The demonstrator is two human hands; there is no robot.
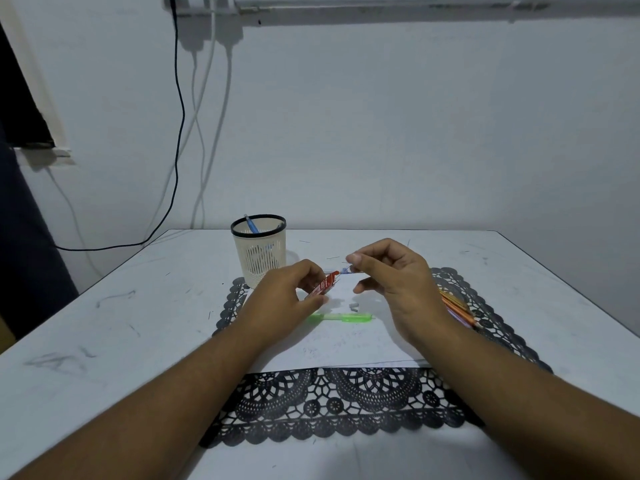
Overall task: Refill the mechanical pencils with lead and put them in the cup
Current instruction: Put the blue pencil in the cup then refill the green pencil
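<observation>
My left hand [289, 299] grips a small red lead case [323, 284], tilted with its open end up and to the right. Just beyond that end, my right hand [391, 271] pinches a thin lead [344, 270] between thumb and forefinger. A green mechanical pencil [346, 318] lies on the white paper [346, 344] below both hands, with a small grey cap piece [354, 307] beside it. The cream mesh cup [259, 252] with a black rim stands at the back left and holds a blue pencil [251, 224].
A bundle of several more pencils [459, 308] lies on the black lace mat [332, 403] behind my right wrist. Loose leads lie scattered on the white table [104, 323] near the cup. Cables hang down the wall at the back left.
</observation>
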